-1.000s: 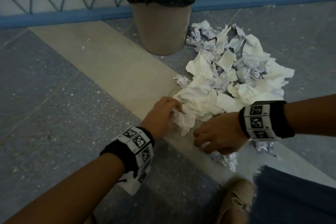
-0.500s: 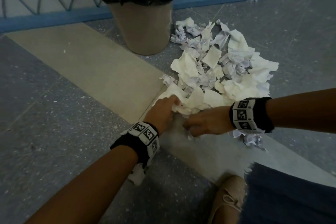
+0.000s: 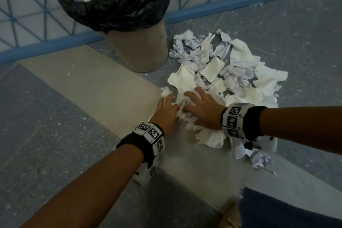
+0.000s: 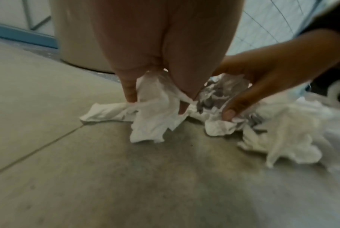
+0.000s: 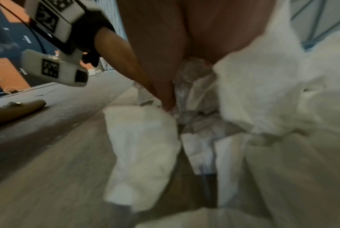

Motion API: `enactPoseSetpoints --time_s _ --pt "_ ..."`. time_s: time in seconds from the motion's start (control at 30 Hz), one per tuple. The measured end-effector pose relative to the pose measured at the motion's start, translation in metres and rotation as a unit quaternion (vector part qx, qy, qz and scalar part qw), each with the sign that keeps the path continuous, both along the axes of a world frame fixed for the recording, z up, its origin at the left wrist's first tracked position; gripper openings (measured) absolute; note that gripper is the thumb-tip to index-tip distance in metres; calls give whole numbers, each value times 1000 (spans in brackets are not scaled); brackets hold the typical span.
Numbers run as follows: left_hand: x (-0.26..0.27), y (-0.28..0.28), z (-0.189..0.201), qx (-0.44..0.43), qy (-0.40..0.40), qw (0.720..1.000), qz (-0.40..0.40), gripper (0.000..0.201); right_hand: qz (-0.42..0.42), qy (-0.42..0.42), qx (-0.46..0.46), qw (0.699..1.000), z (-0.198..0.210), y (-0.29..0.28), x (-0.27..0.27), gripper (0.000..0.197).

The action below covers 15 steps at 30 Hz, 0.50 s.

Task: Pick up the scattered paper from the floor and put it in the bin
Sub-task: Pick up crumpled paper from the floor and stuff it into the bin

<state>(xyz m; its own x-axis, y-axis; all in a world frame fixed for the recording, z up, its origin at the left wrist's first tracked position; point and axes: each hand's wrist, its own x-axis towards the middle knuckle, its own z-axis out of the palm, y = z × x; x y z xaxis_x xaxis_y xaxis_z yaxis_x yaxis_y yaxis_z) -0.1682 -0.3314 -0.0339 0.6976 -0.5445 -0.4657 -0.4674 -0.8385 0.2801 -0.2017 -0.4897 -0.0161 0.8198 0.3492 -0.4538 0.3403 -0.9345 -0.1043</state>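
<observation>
Gripping paper [image 3: 185, 83] | both hands | bin [image 3: 140, 50] just beside pile

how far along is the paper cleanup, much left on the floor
Partly done: the bin already holds crumpled paper. In hand: left hand and right hand gather the near edge of the paper pile. Left: most of that pile, plus strays under the right wrist.
</observation>
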Motion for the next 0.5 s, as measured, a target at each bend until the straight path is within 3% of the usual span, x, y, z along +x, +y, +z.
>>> enactPoseSetpoints --time_s 0.13,0.27,0.5 --pt "18 -6 15 -7 1 1000 -16 32 57 -26 62 996 -4 -5 15 40" --pt "41 1 56 -88 30 994 55 40 -52 0 173 984 15 -5 46 36" --pt "75 42 134 -154 -11 986 57 32 -134 1 394 909 80 -4 76 27"
